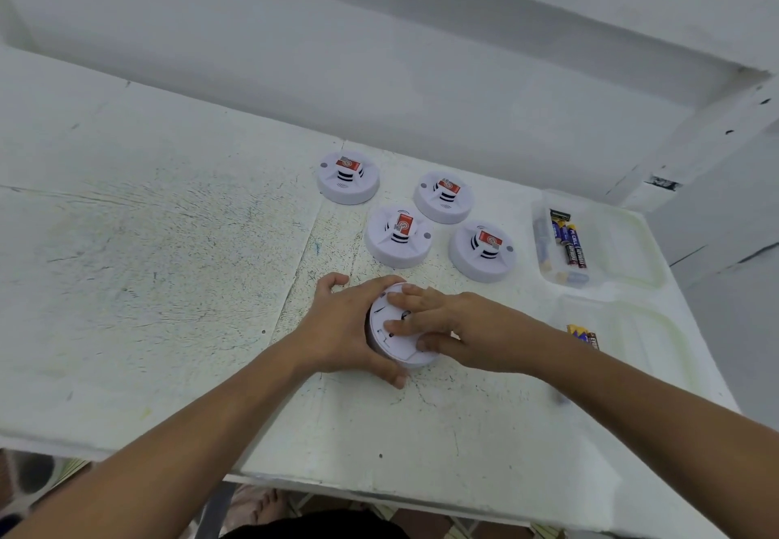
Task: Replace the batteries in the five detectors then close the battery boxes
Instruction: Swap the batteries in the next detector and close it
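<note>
Nearest the person, at the front of the white tabletop (168,285), the fifth detector (390,327) lies flipped, its flat back facing up. The left hand (350,327) wraps its left rim, thumb at the near edge and fingers curled round the far side: a wide grip clamped on the body so it cannot turn. The right hand (455,327) lies flat over the back from the right, fingers pressed on the plate near its middle, not closed around anything. Whether the battery box under those fingers is open or shut I cannot tell; they cover it.

The move in hand, I would guess, is opening or closing that back. What counts is that the detector sits directly under both hands, between them, with the right hand on top as the working one and the left as the brace. The disc is round, so no long axis matters; the push or twist must run across the plate while the left hand resists it.

Further right, a clear tray (632,327) holds a loose battery (584,336) just beyond the right forearm. Behind it a second tray (624,243) holds several batteries (569,243), lying roughly lengthwise away from the person, within the right hand's reach.

Farthest back, four detectors (398,237) sit face-up in a loose cluster, each with a red-labelled block on top, well apart from the hands.
</note>
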